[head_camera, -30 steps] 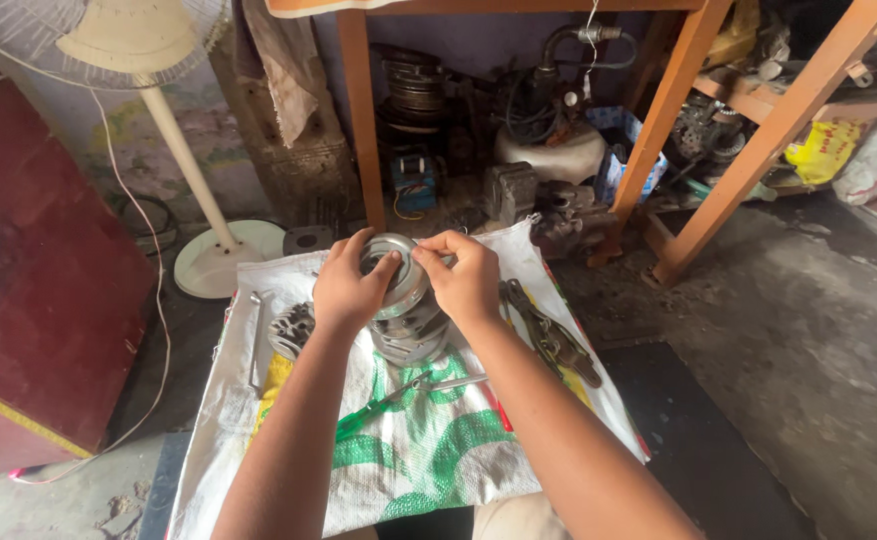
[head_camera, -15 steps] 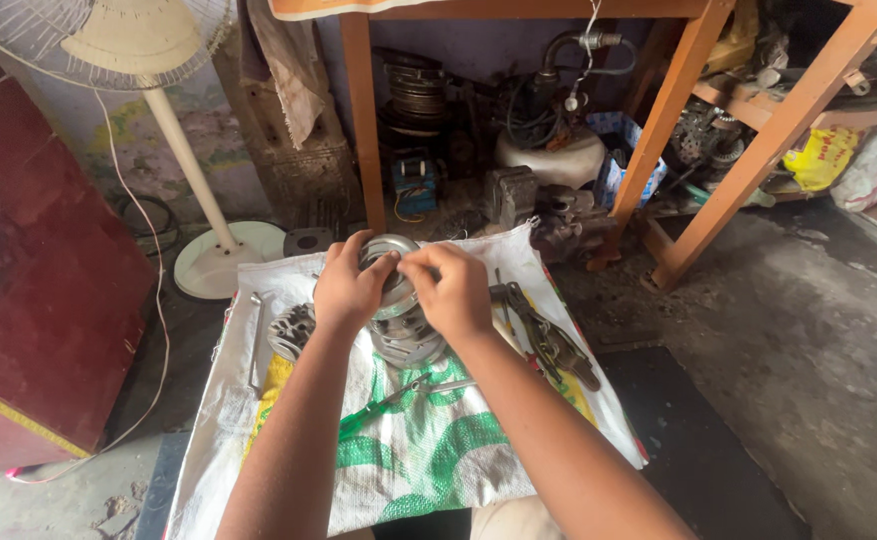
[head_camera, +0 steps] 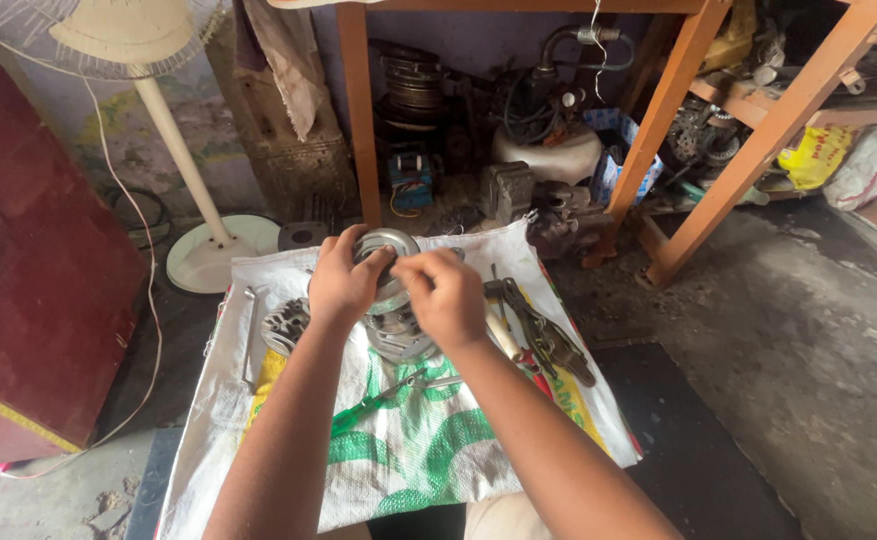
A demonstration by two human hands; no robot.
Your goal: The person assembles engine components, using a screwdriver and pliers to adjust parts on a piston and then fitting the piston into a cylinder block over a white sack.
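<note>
My left hand [head_camera: 344,282] grips a round grey metal cylinder part [head_camera: 388,246] by its left rim, holding it just above a finned engine part [head_camera: 398,336] on a white and green woven sack [head_camera: 408,450]. My right hand [head_camera: 448,296] is closed over the front of the same round part, fingertips pinching at its edge. What the fingertips hold there is hidden. A second finned metal piece [head_camera: 285,325] lies to the left of my left wrist. Pliers and other hand tools [head_camera: 543,335] lie to the right of my right hand.
A green-handled screwdriver [head_camera: 373,400] lies on the sack between my forearms. A pedestal fan [head_camera: 208,250] stands at the back left by a red panel [head_camera: 28,290]. An orange wooden bench [head_camera: 658,130] with engine parts beneath stands behind the sack.
My right hand has slid leftward and forward over the round part, now covering more of it. My left hand keeps its grip in the same place.
</note>
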